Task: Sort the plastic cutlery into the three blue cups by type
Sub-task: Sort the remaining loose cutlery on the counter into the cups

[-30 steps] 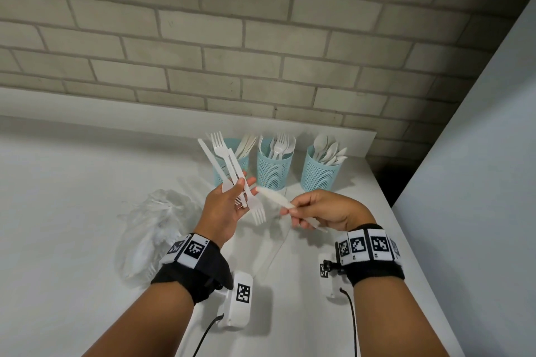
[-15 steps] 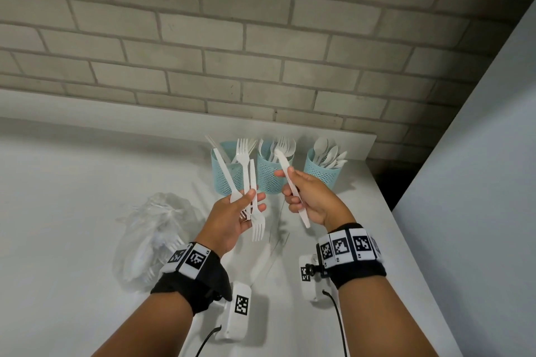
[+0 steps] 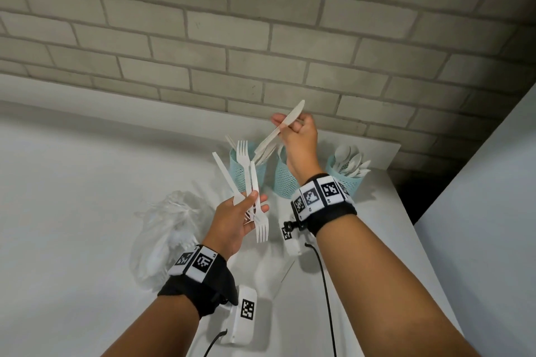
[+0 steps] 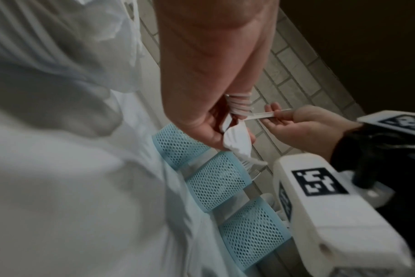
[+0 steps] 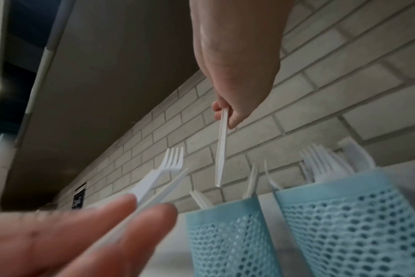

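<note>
Three blue mesh cups stand at the back of the white table: the left cup [image 3: 237, 168] holds knives, the middle cup [image 3: 281, 182] is half hidden behind my right forearm, and the right cup [image 3: 356, 182] holds spoons. My right hand [image 3: 285, 124] pinches a white plastic knife [image 3: 272, 136] in the air above the left cup [image 5: 225, 234], handle end [image 5: 219, 168] pointing down at it. My left hand [image 3: 252, 200] grips a bunch in front of the cups: another knife [image 3: 224, 174], a fork with tines up [image 3: 242, 153] and a fork with tines down [image 3: 262, 230].
A crumpled clear plastic bag [image 3: 171, 229] with more white cutlery lies on the table left of my left hand. A brick wall [image 3: 261, 52] rises behind the cups. The table's right edge [image 3: 406, 211] runs close to the right cup, beside a pale partition [image 3: 478, 211].
My right hand has lifted the knife up and back, from in front of the cups to above the left cup. The left hand has kept its bunch nearly still.
</note>
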A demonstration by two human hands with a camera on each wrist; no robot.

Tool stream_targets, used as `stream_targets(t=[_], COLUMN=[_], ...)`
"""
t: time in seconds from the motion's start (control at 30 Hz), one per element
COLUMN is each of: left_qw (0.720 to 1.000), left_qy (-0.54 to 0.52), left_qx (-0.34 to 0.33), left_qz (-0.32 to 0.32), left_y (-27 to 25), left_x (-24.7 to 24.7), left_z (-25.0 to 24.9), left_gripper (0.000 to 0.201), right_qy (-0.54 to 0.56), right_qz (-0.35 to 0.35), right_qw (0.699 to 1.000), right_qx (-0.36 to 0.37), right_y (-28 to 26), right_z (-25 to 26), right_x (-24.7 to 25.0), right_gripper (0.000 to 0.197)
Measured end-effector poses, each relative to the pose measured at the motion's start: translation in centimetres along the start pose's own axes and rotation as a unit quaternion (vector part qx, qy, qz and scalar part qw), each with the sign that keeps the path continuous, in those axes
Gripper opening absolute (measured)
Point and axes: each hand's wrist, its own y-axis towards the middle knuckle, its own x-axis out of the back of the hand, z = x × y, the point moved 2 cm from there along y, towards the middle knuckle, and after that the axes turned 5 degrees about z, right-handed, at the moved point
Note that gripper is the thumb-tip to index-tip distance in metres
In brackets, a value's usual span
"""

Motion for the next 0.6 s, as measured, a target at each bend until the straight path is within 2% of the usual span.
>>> stream_targets(t=[0.07, 0.17, 0.3, 0.4, 0.5, 0.6], left_qw=[1.000, 1.000, 1.000, 1.000, 1.000, 1.000], left_qy=[-0.003, -0.007, -0.006, -0.006, -0.008, -0.004], left_qx=[0.000, 0.002, 0.006, 0.007, 0.006, 0.002], left_qz=[-0.003, -0.008, -0.003, -0.007, -0.010, -0.010], left_y=[0.1, 0.4, 0.6, 0.7, 0.7, 0.5], left_x=[0.2, 0.5, 1.1, 1.3, 1.0, 0.4], left_z=[0.0, -0.1, -0.3, -0.4, -0.2, 0.0], left_gripper=[0.029, 0.028, 0.025, 0.019, 0.015, 0.012], right_qy=[-0.028, -0.134, -0.220, -0.258, -0.311, -0.399], right_qz=[-0.001, 0.000, 0.028, 0.039, 0.068, 0.121], right_qw=[0.999, 0.988, 0.969, 0.965, 0.946, 0.907], right_qx=[-0.020, -0.076, -0.105, -0.025, 0.060, 0.063], right_y=[0.8, 1.7, 2.0, 1.2, -0.5, -2.0], right_z=[-1.1, -3.5, -4.8, -3.4, -1.4, -0.5], right_x=[-1.1, -1.9, -1.7, -1.4, -1.0, -0.5], right_gripper=[0.028, 0.023, 0.032, 0.038, 0.027, 0.021])
